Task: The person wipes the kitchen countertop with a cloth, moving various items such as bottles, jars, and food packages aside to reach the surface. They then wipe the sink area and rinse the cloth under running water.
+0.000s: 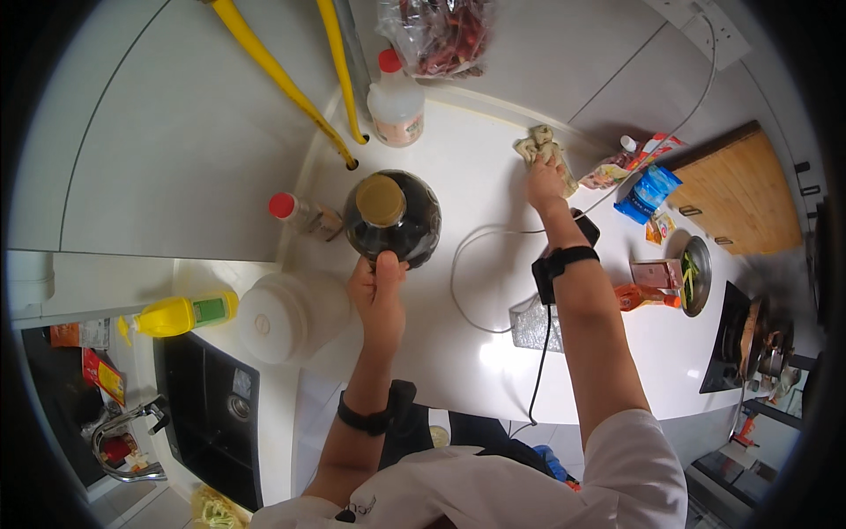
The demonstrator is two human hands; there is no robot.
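My left hand (380, 301) grips a large bottle of dark liquid (423, 218) with a gold cap, its thumb towards me. Whether the bottle touches the counter I cannot tell from above. Over at the back of the white counter (476, 152), my right hand (547, 185) presses on a crumpled beige cloth (545, 147), fingers spread over it. Beside the dark bottle lie a small clear bottle with a red cap (317, 219) on the left and a larger white-liquid bottle with a red cap (396, 116) behind.
A white lidded container (284, 317) stands left, near a yellow dispenser bottle (192, 314) and the black sink (205, 397). Rightward are a blue packet (648, 194), a wooden cutting board (740, 192), a metal plate (697, 276) and a cooktop (720, 357). A white cable (456, 271) loops across the counter.
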